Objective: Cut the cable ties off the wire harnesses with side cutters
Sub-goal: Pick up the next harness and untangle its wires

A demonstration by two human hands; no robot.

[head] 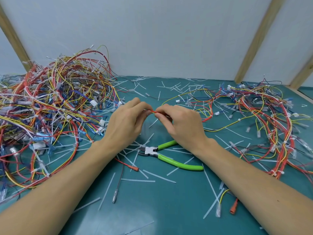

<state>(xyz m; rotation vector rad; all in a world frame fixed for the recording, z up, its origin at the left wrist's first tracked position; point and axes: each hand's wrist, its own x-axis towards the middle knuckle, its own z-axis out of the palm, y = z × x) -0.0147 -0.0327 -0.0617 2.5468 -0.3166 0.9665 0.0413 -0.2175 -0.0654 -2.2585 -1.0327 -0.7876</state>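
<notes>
**Both hands pinch one wire bundle; cutters lie beneath**

Bare forearms reach in from the near edge over the teal surface [152, 209], which is strewn with cut cable ties [138, 180]. The left hand [126, 122] and right hand [183, 125] meet fingertip to fingertip, each pinching a short red-and-yellow wire bundle [153, 111] held above the surface. The green-handled side cutters [166, 156] lie on the surface just nearer than the hands, one handle partly under the right wrist. Harness piles sit left [50, 106] and right [264, 114].
</notes>
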